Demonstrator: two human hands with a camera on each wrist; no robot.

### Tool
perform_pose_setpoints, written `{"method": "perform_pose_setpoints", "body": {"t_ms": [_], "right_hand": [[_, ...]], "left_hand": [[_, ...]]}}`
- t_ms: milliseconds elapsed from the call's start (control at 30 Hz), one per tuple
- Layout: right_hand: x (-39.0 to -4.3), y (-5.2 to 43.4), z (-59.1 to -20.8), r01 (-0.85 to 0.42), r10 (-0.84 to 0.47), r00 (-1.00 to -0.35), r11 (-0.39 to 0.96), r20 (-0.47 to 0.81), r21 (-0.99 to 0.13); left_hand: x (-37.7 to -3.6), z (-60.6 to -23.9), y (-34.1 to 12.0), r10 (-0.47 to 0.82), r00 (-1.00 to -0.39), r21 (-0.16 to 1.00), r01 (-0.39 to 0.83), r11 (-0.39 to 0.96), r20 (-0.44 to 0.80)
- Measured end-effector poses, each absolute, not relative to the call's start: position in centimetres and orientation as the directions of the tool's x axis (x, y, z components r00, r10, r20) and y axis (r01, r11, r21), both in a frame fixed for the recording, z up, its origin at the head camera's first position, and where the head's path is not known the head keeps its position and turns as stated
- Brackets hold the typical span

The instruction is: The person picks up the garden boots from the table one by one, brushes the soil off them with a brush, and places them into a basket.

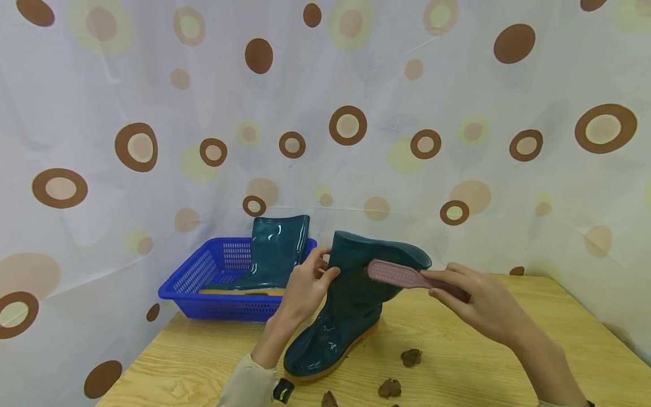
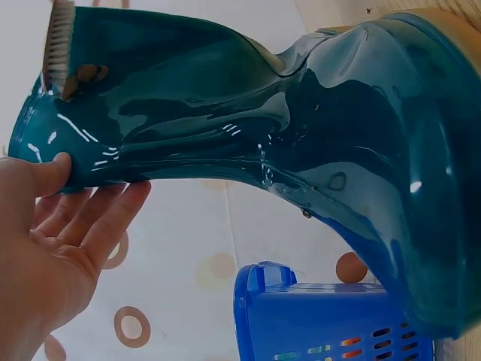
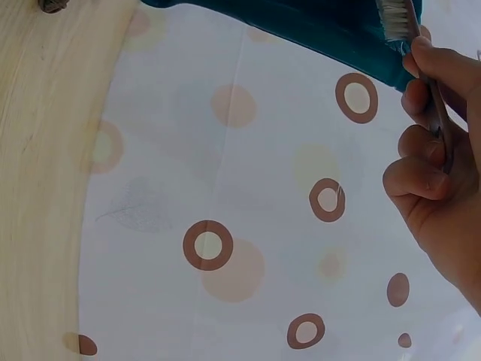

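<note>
A dark green rubber boot (image 1: 351, 299) with a tan sole stands on the table, toe toward me and to the left. My left hand (image 1: 305, 285) holds the upper shaft at its left side, thumb on the near face and fingers behind. In my right hand (image 1: 483, 302) is the handle of a pink scrub brush (image 1: 391, 274), its head against the shaft below the boot's opening. The left wrist view shows pale bristles (image 2: 58, 45) beside a smear of brown mud (image 2: 86, 74) on the shaft. Small specks dot the boot lower down.
Behind and left, a blue plastic basket (image 1: 173, 294) holds a second green boot (image 1: 277, 249). Several brown mud clumps, one of them a lump (image 1: 411, 357), lie on the wooden table (image 1: 458, 367) near the boot. A dotted curtain (image 1: 325, 73) hangs behind.
</note>
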State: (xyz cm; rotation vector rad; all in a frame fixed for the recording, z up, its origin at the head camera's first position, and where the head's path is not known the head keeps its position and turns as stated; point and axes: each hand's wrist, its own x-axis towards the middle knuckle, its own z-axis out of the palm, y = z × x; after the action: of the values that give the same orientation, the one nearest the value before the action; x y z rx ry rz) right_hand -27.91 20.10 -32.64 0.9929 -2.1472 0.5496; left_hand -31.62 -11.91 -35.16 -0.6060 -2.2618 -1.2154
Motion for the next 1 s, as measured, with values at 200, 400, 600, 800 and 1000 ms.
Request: {"method": "perform_pose_setpoints", "body": {"t_ms": [200, 400, 600, 800, 1000], "right_hand": [[-27.8, 20.6, -32.6, -0.769, -0.508, -0.484, 0.635, 0.712, -0.07], [-27.8, 21.0, -32.6, -0.78, -0.524, -0.474, 0.623, 0.708, -0.06], [-27.6, 21.0, -32.2, -0.868, -0.534, -0.382, 0.487, 0.754, -0.095], [-27.7, 19.8, -32.1, -0.853, -0.515, -0.3, 0.522, 0.803, 0.017], [-28.2, 19.3, -32.8, -0.807, -0.533, -0.321, 0.587, 0.783, 0.069]], "left_hand": [[-31.7, -35.2, -11.9, 0.137, -0.772, 0.626, 0.593, 0.507, 0.62], [-31.7, -35.3, -11.9, 0.134, -0.774, 0.628, 0.59, 0.507, 0.619], [-31.5, -35.2, -11.8, 0.141, -0.779, 0.634, 0.587, 0.503, 0.611], [-31.5, -35.1, -11.8, 0.143, -0.777, 0.629, 0.589, 0.507, 0.613], [-31.5, -35.0, -11.9, 0.147, -0.788, 0.643, 0.581, 0.498, 0.598]]}}
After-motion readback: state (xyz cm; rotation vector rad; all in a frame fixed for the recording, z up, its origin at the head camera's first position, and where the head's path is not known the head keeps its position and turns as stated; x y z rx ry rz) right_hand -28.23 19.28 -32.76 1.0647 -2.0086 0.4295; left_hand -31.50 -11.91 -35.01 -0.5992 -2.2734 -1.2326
